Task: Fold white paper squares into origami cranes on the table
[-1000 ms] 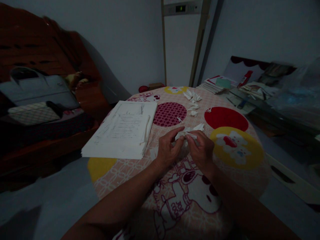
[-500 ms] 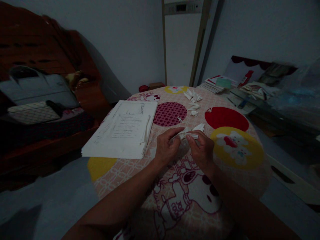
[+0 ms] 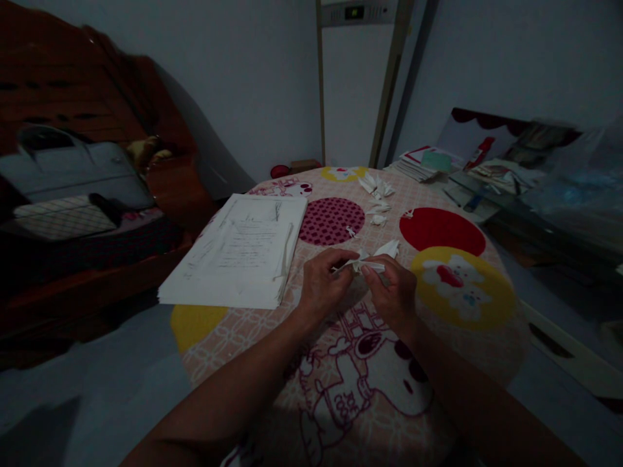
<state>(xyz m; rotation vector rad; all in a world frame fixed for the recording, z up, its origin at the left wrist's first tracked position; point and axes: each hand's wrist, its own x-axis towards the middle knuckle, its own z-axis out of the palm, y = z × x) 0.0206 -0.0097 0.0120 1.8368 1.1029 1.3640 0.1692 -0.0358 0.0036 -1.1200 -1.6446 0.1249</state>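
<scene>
Both my hands pinch one piece of folded white paper (image 3: 374,264) above the near middle of the round table. My left hand (image 3: 325,280) is closed on its left side, with thumb and index finger near the paper's centre. Closed on the right side is my right hand (image 3: 395,290), its thumb pressed along a narrow folded strip. A pointed white end sticks up behind the right fingers; whether it belongs to the same piece I cannot tell. Farther back lie several crumpled or folded white paper pieces (image 3: 376,187).
A stack of written sheets (image 3: 233,253) lies at the table's left. The patterned tablecloth (image 3: 452,415) covers the round table. Small white scraps (image 3: 351,231) lie on it. A glass shelf with papers (image 3: 506,175) stands right; a wooden chair with a handbag (image 3: 78,172) stands left.
My fingers have shifted slightly on the paper, the left fingertips moving closer to the right ones. Both hands still grip it; the other things stay in place.
</scene>
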